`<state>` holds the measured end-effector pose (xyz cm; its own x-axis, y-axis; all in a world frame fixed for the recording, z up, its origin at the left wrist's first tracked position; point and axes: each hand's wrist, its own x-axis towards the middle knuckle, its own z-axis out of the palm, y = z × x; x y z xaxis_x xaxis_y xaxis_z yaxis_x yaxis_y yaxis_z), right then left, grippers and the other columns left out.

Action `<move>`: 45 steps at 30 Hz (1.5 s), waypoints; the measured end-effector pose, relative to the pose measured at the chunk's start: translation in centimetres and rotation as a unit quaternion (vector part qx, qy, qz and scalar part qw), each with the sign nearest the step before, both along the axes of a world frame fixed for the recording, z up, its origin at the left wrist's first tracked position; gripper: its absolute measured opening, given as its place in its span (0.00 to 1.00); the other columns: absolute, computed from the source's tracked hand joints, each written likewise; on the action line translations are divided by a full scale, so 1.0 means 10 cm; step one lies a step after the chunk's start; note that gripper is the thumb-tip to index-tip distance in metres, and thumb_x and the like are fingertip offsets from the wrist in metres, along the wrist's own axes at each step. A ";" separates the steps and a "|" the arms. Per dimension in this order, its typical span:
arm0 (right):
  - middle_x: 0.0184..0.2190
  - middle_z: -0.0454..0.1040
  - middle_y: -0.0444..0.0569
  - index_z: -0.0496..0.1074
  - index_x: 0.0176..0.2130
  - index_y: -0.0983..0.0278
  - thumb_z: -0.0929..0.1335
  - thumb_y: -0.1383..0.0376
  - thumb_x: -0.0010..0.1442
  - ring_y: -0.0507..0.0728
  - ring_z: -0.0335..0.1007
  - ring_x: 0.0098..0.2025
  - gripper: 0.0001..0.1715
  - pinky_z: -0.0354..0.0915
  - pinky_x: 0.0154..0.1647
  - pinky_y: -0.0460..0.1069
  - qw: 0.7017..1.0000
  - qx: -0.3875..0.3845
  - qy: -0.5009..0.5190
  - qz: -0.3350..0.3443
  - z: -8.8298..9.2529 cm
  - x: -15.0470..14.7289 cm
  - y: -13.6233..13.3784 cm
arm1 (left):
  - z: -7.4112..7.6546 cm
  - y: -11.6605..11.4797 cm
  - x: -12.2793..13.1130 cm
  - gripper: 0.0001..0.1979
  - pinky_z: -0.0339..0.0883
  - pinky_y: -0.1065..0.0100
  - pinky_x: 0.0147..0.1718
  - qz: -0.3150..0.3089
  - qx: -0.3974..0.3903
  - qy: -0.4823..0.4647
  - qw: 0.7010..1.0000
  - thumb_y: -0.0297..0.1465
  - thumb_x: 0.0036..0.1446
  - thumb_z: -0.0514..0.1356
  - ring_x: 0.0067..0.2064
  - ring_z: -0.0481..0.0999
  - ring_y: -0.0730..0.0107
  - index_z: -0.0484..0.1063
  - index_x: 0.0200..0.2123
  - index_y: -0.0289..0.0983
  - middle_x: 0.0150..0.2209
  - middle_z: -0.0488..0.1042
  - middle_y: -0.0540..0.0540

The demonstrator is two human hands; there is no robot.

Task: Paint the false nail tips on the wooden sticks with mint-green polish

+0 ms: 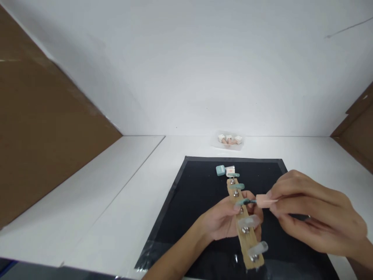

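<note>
– What is being held?
– The right hand pinches a pale pink brush handle between thumb and fingers. Left of that pinch, the dark bristles meet a teal nail tip; where they end is hard to make out.

– And on the other side?
– The left hand is closed around a wooden display bar, thumb in front, the other fingers partly hidden behind. Two more teal tips stand beyond this grip and two clear tips nearer, all on metal knobs.

– Anything farther off?
– Beyond the left hand, a teal block and a white block lie on a black mat, their markings unreadable. Past them, a clear plastic tray holds white-and-pinkish pieces, too small to identify. The right forearm is cut off.
</note>
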<state>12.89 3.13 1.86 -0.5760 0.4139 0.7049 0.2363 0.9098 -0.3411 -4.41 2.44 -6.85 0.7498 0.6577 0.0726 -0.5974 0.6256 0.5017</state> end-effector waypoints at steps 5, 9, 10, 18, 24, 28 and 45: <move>0.28 0.74 0.49 0.70 0.32 0.63 0.63 0.80 0.51 0.53 0.70 0.26 0.14 0.69 0.24 0.49 1.000 0.018 0.009 -0.016 0.00 0.02 0.00 | -0.02 0.01 0.00 0.14 0.59 0.70 0.24 -0.008 -0.001 -0.006 1.000 0.36 0.44 0.64 0.24 0.67 0.74 0.65 0.30 0.35 0.24 0.69 0.50; 0.31 0.75 0.50 0.70 0.34 0.64 0.63 0.80 0.53 0.53 0.72 0.30 0.13 0.71 0.27 0.49 1.000 0.015 0.019 0.008 0.01 -0.02 0.00 | 0.01 0.01 0.02 0.17 0.58 0.70 0.25 0.005 -0.030 0.013 0.999 0.37 0.41 0.65 0.24 0.66 0.75 0.65 0.31 0.35 0.24 0.67 0.52; 0.32 0.75 0.50 0.70 0.35 0.64 0.63 0.79 0.54 0.53 0.72 0.30 0.13 0.71 0.27 0.48 1.000 0.013 0.013 0.011 0.01 -0.02 0.00 | 0.02 0.01 0.03 0.17 0.58 0.69 0.26 0.005 -0.035 0.013 0.999 0.37 0.40 0.65 0.24 0.66 0.75 0.65 0.32 0.35 0.24 0.67 0.52; 0.30 0.74 0.50 0.69 0.32 0.65 0.63 0.80 0.53 0.52 0.71 0.28 0.12 0.69 0.25 0.48 0.999 0.039 0.009 -0.008 -0.02 -0.02 0.03 | -0.03 0.01 0.03 0.14 0.56 0.70 0.27 -0.014 -0.035 -0.003 0.999 0.38 0.44 0.64 0.25 0.65 0.75 0.67 0.29 0.34 0.23 0.66 0.52; 0.30 0.75 0.50 0.69 0.32 0.64 0.62 0.78 0.57 0.52 0.72 0.28 0.11 0.71 0.26 0.48 0.998 0.059 -0.017 -0.011 -0.02 -0.02 0.03 | 0.00 0.00 0.06 0.15 0.53 0.69 0.26 -0.016 -0.038 -0.001 0.999 0.41 0.43 0.63 0.23 0.63 0.76 0.68 0.27 0.34 0.22 0.64 0.52; 0.27 0.75 0.48 0.69 0.31 0.62 0.62 0.78 0.56 0.52 0.71 0.25 0.12 0.70 0.23 0.49 0.997 0.074 -0.026 -0.024 -0.03 0.00 0.04 | -0.02 -0.01 0.06 0.15 0.54 0.69 0.27 -0.019 -0.047 0.001 0.999 0.40 0.44 0.63 0.24 0.63 0.76 0.68 0.27 0.33 0.22 0.64 0.52; 0.29 0.75 0.51 0.69 0.31 0.66 0.64 0.79 0.55 0.51 0.71 0.26 0.10 0.71 0.26 0.48 0.996 0.087 -0.023 -0.014 -0.01 -0.01 0.04 | -0.03 0.03 0.03 0.14 0.57 0.70 0.25 -0.038 -0.047 -0.008 0.998 0.40 0.45 0.62 0.22 0.64 0.78 0.68 0.27 0.34 0.23 0.67 0.52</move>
